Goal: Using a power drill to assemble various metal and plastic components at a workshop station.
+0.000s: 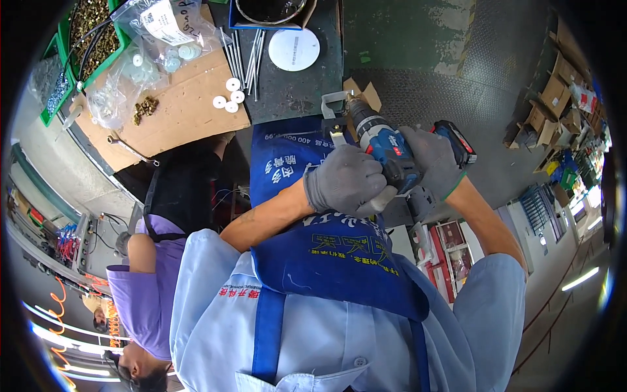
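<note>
Gripping the drill point(382, 140) with both gloved hands, just off the bench point(287, 98) edge nearest me. Right hand point(434, 160) wrapped shut round the handle, battery point(457, 140) jutting past it. Left hand point(346, 179) curled tight over the rear of the body, fingers pressed together. Chuck points at a grey metal bracket point(333, 108) at the bench edge; bit tip hidden, probably seated in a screw. To do this well: keep the drill square to the bracket, push along its axis, squeeze the trigger gently. White discs point(228, 95) and rods point(251, 55) lie further in on the bench. Another person point(153, 274) stands at my left.
</note>
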The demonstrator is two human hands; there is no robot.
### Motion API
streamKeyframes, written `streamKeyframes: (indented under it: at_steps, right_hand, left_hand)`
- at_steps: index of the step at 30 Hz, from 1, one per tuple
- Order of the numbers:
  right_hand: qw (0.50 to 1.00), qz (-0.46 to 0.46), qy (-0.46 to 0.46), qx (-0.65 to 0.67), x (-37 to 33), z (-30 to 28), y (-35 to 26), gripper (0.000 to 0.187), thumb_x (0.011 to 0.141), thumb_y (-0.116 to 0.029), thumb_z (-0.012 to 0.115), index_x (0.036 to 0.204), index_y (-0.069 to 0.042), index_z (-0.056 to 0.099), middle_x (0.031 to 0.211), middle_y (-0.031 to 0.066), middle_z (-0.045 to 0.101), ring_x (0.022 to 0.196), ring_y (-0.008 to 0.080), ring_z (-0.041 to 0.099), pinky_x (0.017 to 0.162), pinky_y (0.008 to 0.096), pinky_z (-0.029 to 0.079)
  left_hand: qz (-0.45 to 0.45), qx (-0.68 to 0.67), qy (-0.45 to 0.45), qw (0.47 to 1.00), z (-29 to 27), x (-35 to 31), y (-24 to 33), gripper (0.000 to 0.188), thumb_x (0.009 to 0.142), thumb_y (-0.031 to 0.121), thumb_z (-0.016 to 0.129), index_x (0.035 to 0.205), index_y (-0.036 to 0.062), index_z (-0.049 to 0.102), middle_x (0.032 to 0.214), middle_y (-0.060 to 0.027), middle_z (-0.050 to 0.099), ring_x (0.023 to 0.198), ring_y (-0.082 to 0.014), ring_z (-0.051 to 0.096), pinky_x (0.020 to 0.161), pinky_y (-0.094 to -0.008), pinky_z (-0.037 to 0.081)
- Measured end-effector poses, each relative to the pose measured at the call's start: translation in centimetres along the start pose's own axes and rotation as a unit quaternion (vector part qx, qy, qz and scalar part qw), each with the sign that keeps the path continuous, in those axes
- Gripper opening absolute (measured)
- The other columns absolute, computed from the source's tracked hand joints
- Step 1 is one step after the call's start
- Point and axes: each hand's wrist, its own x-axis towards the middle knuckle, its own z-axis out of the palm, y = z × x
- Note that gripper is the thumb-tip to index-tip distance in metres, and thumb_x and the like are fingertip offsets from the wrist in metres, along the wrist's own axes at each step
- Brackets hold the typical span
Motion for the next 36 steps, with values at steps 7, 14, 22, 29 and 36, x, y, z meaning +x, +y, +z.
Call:
streamKeyframes:
  at_steps: [7, 14, 22, 29, 36]
  right_hand:
    - [1.000, -0.004, -0.013, -0.023, 0.2, 1.6, 0.9, 0.057, 0.067, -0.031, 0.080, 0.110, -0.004, 0.054, 0.088, 0.0161, 0.066, 0.088, 0.0315, 0.067, 0.075, 0.0428, 0.053]
    - [1.000, -0.011, -0.014, -0.010, 0.4, 1.7, 0.9, 0.062, 0.063, -0.033, 0.083, 0.110, -0.004, 0.054, 0.089, 0.0161, 0.066, 0.089, 0.0335, 0.066, 0.075, 0.0435, 0.052]
    - [0.999, -0.007, -0.035, -0.034, 0.7, 1.1, 1.0, 0.059, 0.064, -0.031, 0.081, 0.109, -0.005, 0.053, 0.089, 0.0160, 0.065, 0.089, 0.0340, 0.066, 0.074, 0.0434, 0.053]
    - [0.994, 0.005, -0.076, -0.072, 1.1, 0.6, 1.0, 0.057, 0.063, -0.025, 0.082, 0.107, -0.005, 0.052, 0.092, 0.0161, 0.064, 0.089, 0.0336, 0.066, 0.074, 0.0434, 0.053]
    - [0.996, -0.014, -0.067, -0.048, 1.2, 0.1, 0.8, 0.044, 0.076, -0.035, 0.071, 0.104, -0.004, 0.055, 0.087, 0.0186, 0.063, 0.082, 0.0364, 0.065, 0.069, 0.0443, 0.051]
  left_hand:
    - [0.023, 0.017, -0.011, 1.000, 0.3, 0.0, -0.3, 0.013, 0.070, 0.016, 0.067, 0.063, 0.0105, 0.058, 0.052, -0.0034, 0.045, 0.043, -0.0210, 0.050, 0.038, -0.0353, 0.037]
    - [0.038, 0.007, 0.000, 0.999, 1.0, -0.4, -0.9, 0.019, 0.067, 0.015, 0.070, 0.059, 0.0099, 0.054, 0.051, -0.0034, 0.041, 0.042, -0.0207, 0.047, 0.039, -0.0343, 0.035]
    - [0.044, 0.021, -0.003, 0.999, 0.0, 0.0, -1.1, 0.029, 0.073, 0.024, 0.070, 0.054, 0.0113, 0.052, 0.050, -0.0042, 0.048, 0.042, -0.0226, 0.050, 0.040, -0.0363, 0.038]
    - [0.021, -0.015, 0.016, 1.000, 0.5, -0.1, -1.1, 0.032, 0.068, 0.022, 0.072, 0.051, 0.0122, 0.047, 0.049, -0.0021, 0.044, 0.039, -0.0205, 0.047, 0.038, -0.0345, 0.035]
    - [0.023, -0.029, 0.020, 0.999, -0.1, 0.3, -1.2, 0.035, 0.065, 0.018, 0.074, 0.049, 0.0124, 0.043, 0.049, -0.0015, 0.040, 0.038, -0.0194, 0.045, 0.036, -0.0346, 0.033]
